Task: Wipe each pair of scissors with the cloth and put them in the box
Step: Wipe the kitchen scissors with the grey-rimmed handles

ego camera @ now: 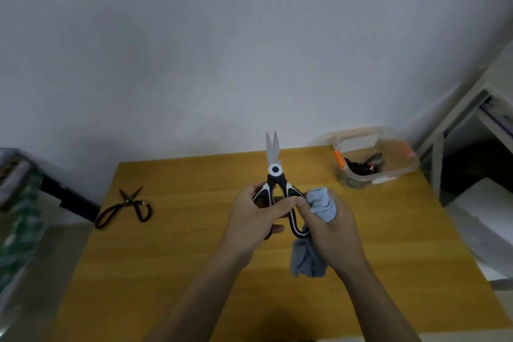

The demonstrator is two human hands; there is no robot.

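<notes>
My left hand [256, 212] grips the left handle of black-and-white kitchen scissors [274, 169], held upright over the table with the blades slightly apart and pointing away from me. My right hand [330, 228] holds a bunched light-blue cloth [319, 204] against the right handle; the cloth's tail hangs below the hand. All-black scissors [125, 207] lie on the table at the left, blades apart. A clear plastic box [388, 172] with orange clips stands at the back right with dark scissors [363, 165] inside.
The wooden table [194, 258] has its back edge against a white wall. A dark bar [69, 198] and a green patterned object [19, 219] sit off the left edge. A grey shelf frame [455, 125] and white sheets [485, 219] stand at the right.
</notes>
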